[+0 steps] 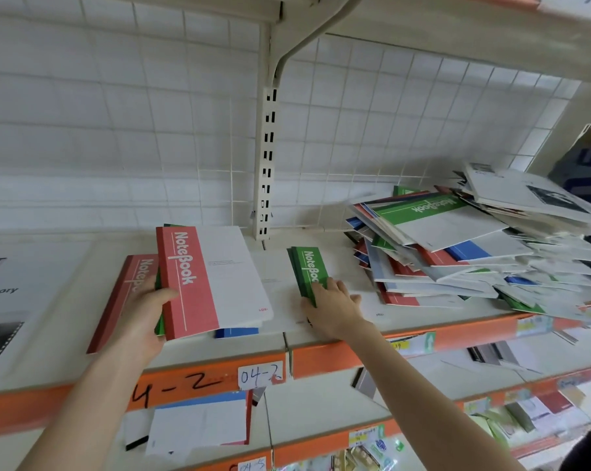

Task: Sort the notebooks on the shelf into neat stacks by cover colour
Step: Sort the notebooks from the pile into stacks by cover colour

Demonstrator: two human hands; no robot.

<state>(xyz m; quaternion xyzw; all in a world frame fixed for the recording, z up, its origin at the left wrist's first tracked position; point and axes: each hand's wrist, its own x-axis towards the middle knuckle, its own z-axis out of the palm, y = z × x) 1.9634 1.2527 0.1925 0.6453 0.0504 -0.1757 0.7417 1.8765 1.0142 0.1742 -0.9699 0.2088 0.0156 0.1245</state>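
We are gripping a mixed bundle (212,280), red on top, in our left hand (144,314). Our right hand (331,304) is pressing flat, fingers spread, on the green stack (309,271). The notebooks are probably light, bendy and slippery, so we are holding near the spines.

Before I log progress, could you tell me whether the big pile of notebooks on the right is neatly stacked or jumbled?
Jumbled: the pile mixes green, red and blue covers splayed at differing angles, edges overhanging.

Left hand (144,311) grips a small tilted bundle topped by a red notebook (212,280). Right hand (334,305) rests on the green stack (307,270). Unsorted pile (474,246) lies right on the shelf (185,348).
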